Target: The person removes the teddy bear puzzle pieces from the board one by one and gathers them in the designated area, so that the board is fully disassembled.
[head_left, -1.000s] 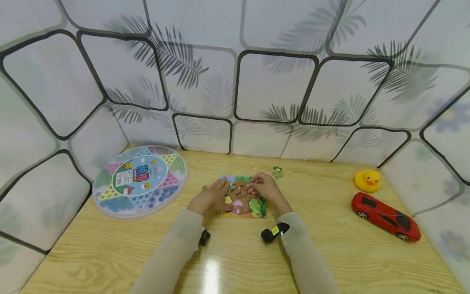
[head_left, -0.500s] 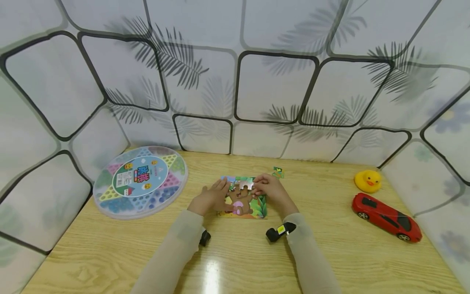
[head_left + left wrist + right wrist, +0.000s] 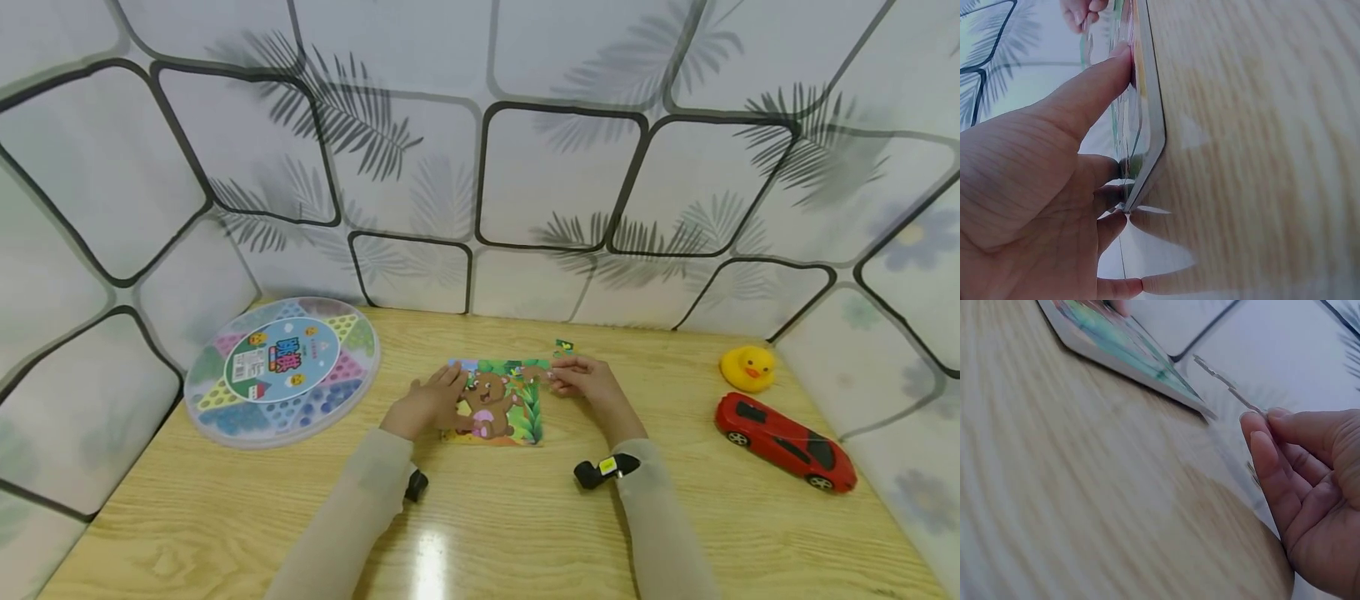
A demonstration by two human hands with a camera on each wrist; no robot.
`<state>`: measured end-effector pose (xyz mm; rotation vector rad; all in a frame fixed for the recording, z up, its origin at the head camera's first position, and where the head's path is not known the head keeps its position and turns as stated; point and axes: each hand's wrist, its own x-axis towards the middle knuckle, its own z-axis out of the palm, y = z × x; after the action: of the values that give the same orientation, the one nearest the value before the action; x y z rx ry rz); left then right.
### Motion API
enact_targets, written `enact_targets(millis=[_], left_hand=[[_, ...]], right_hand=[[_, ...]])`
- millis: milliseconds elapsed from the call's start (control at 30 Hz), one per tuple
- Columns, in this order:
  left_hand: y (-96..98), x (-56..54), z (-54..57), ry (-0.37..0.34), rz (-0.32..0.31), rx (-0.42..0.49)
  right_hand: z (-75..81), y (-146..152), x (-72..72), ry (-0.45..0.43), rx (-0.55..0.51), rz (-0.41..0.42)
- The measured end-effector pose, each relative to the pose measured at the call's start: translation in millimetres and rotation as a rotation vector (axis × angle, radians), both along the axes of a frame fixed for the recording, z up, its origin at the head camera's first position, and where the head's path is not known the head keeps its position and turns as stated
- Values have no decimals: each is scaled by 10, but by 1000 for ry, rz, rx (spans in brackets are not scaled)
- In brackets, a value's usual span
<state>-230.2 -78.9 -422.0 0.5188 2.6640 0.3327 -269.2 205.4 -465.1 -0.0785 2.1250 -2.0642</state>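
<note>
A jigsaw puzzle (image 3: 491, 417) with a cartoon brown bear among green leaves lies flat on the table, seen nearly edge-on in the left wrist view. My left hand (image 3: 429, 406) rests on its left side, fingers extended over the edge and thumb (image 3: 1100, 81) along its surface. Between thumb and fingertips, my right hand (image 3: 592, 385) pinches a thin puzzle piece (image 3: 1225, 381). In the head view the piece overlaps the puzzle's upper right corner; from the right wrist it appears raised above the table. A small green loose piece (image 3: 564, 344) lies just beyond the right hand.
To the left lies a round Chinese checkers set (image 3: 352, 392) in its package. A yellow rubber duck (image 3: 747, 369) and a red toy car (image 3: 783, 442) stand on the right of the wooden table (image 3: 495, 533). Patterned cloth walls (image 3: 555, 183) enclose the back and sides.
The right hand has come away from the bear's head toward the upper right, carrying the piece, which showed a pale glare half a second ago. The left hand has stayed on the puzzle.
</note>
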Motion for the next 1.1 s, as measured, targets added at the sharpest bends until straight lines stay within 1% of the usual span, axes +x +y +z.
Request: enact_targets(millis=[333,533,800,867,967,1100], left_hand=[[-9,-3,23,3,9,5],[-11,-24,10,0,14,0],[-2,-16,10,-6,15,8],[-2,-11,6,-7,15,12],[-1,-11,-8,-8,17,16],[5,-13,-28,-12,17,14]], right_hand=[[29,407,-34,-10,-13,-98],[26,632,-61,12,1,-168],[32,785,-120,40,-67,-268],[36,798,-136,48,-57,-285],[38,815,-167,48,-2,-303],[26,836,-211,21,62,-317]])
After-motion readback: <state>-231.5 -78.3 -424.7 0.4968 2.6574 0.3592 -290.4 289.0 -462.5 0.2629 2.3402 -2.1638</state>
